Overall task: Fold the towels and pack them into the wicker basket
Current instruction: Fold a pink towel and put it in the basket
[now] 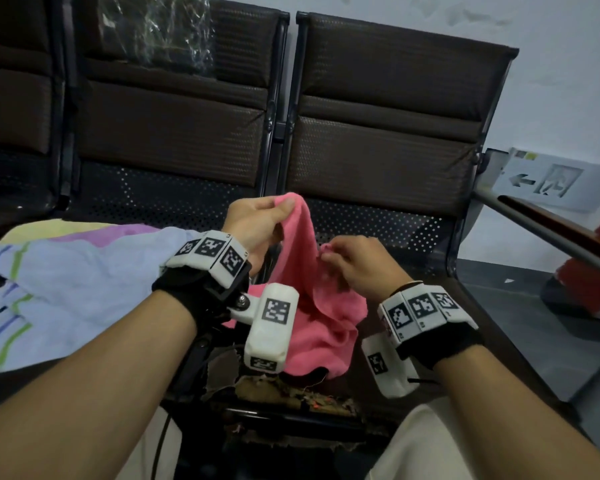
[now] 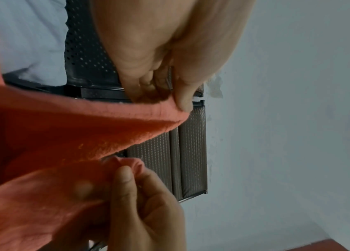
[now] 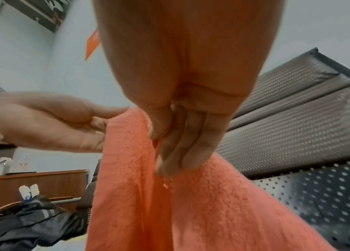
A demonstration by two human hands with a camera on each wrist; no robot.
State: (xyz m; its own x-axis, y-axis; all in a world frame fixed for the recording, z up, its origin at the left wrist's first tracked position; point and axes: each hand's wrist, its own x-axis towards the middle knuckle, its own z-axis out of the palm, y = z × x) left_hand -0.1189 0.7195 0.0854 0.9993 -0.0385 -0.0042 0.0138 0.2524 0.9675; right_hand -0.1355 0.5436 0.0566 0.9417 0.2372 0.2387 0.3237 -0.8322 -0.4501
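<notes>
A pink towel (image 1: pixel 321 317) hangs between my two hands over the torn front of a bench seat. My left hand (image 1: pixel 257 223) pinches its top edge with thumb and fingers and holds it highest. My right hand (image 1: pixel 354 261), lower and to the right, pinches another bit of the edge. In the left wrist view the pink towel (image 2: pixel 66 135) stretches from the left hand (image 2: pixel 176 100) down to the right hand (image 2: pixel 131 171). In the right wrist view the right hand (image 3: pixel 169 147) grips the towel (image 3: pixel 169 212), with the left hand (image 3: pixel 66 125) beside it. No wicker basket shows.
A pale blue striped towel (image 1: pixel 59 292) lies spread on the seat to the left. Dark padded bench backs (image 1: pixel 378 133) stand ahead. An armrest (image 1: pixel 541 226) runs at the right. A wooden desk (image 3: pixel 41 183) and a dark bag (image 3: pixel 25 222) show in the right wrist view.
</notes>
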